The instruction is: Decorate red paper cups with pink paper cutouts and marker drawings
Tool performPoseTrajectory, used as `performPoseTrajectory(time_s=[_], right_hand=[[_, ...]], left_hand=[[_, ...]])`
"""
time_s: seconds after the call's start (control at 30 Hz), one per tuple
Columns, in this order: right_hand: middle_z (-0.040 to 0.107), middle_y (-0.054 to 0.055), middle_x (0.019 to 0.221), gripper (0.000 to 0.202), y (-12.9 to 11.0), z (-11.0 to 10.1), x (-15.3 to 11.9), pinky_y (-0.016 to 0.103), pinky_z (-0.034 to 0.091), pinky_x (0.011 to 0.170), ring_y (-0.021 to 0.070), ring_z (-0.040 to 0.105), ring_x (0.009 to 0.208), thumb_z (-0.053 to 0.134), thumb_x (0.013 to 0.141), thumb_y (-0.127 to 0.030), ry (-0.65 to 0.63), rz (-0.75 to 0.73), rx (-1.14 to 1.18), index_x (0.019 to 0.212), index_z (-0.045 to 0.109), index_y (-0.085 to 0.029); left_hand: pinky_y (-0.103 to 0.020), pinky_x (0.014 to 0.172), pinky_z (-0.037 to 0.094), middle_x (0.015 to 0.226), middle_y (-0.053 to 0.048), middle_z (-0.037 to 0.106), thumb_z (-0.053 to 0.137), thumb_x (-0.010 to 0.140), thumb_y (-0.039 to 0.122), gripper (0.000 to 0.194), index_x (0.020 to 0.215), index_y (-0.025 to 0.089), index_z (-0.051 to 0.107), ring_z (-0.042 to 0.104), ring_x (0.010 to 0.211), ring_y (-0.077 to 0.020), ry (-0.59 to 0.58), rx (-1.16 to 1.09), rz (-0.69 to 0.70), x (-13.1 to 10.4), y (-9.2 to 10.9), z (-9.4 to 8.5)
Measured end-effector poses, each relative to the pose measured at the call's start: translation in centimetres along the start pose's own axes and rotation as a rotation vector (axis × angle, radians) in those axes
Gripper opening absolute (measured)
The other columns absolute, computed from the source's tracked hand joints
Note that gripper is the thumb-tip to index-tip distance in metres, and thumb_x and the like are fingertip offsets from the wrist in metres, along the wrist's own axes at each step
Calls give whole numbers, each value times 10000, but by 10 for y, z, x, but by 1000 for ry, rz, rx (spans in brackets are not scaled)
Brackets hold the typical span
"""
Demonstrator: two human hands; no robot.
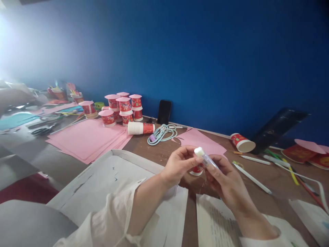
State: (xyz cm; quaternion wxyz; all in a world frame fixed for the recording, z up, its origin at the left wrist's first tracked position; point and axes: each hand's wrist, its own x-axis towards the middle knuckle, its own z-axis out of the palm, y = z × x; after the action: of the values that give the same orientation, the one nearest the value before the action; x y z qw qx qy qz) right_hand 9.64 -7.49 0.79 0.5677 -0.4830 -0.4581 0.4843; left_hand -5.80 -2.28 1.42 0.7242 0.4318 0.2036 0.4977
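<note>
Nearest you, a handwritten sheet (209, 218) lay on the table (191, 209), a white tray (100, 187) to its left. Above them you held a clear tube (211, 164) in the air: your right hand (227, 176) had its fingers clamped around the body, while your left hand (180, 163) pinched the white cap (198, 151). The step in hand seemed to be working at that cap; the next move, I judged, called for a firm right grip and a careful left one. Just behind your fingers stood a red cup (196, 171), partly hidden. Farther back lay a pink sheet (203, 140) and a coiled cord (164, 134), then stacked cups (125, 107) near the blue wall (180, 51).
</note>
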Motion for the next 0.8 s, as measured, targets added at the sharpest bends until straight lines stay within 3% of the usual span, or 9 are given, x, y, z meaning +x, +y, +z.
performPoseTrajectory(time_s=[0.17, 0.3, 0.47, 0.53, 0.67, 0.8], right_hand=[[688, -5, 865, 500, -2, 9, -4, 235, 455, 443, 97, 545, 498, 839, 676, -344, 108, -89, 44, 1123, 621, -289], [699, 19, 1035, 601, 0, 17, -6, 257, 505, 499, 106, 586, 564, 842, 673, -317, 150, -165, 84, 1224, 603, -319], [694, 53, 1130, 494, 0, 24, -8, 297, 557, 662, 209, 669, 898, 817, 711, -328, 208, -247, -21, 1175, 653, -288], [693, 57, 1129, 406, 0, 25, -7, 305, 557, 705, 218, 659, 952, 796, 740, -323, 199, -255, -27, 1123, 674, -266], [691, 13, 943, 308, -3, 19, 0, 256, 541, 651, 140, 630, 770, 758, 783, -340, 186, -181, 240, 1072, 686, -259], [645, 4, 890, 228, -15, 3, 7, 157, 451, 513, 87, 557, 699, 767, 771, -319, 327, -228, 329, 973, 721, -224]], left_hand=[[-236, 644, 469, 784, -11, 645, 861, 620, 384, 444, 921, 145, 639, 602, 648, -95, -15, -127, -104, 0, 2, 1], [-253, 633, 477, 801, -31, 642, 837, 645, 430, 440, 920, 146, 644, 610, 661, -118, -138, -198, -169, -1, 0, 2], [-257, 662, 484, 825, -31, 632, 826, 664, 428, 444, 969, 148, 665, 593, 673, -114, -186, -208, -226, -3, -11, 5], [-231, 634, 458, 802, -21, 622, 828, 663, 419, 441, 971, 149, 664, 572, 644, -93, -178, -211, -227, -4, -11, 6], [-172, 487, 316, 773, -1, 611, 853, 627, 369, 558, 1102, 179, 631, 539, 590, -70, -105, -134, -263, -5, -1, 7], [-197, 518, 368, 858, -25, 636, 792, 676, 440, 561, 1133, 182, 593, 548, 601, -82, 72, -12, -196, 1, 11, 0]])
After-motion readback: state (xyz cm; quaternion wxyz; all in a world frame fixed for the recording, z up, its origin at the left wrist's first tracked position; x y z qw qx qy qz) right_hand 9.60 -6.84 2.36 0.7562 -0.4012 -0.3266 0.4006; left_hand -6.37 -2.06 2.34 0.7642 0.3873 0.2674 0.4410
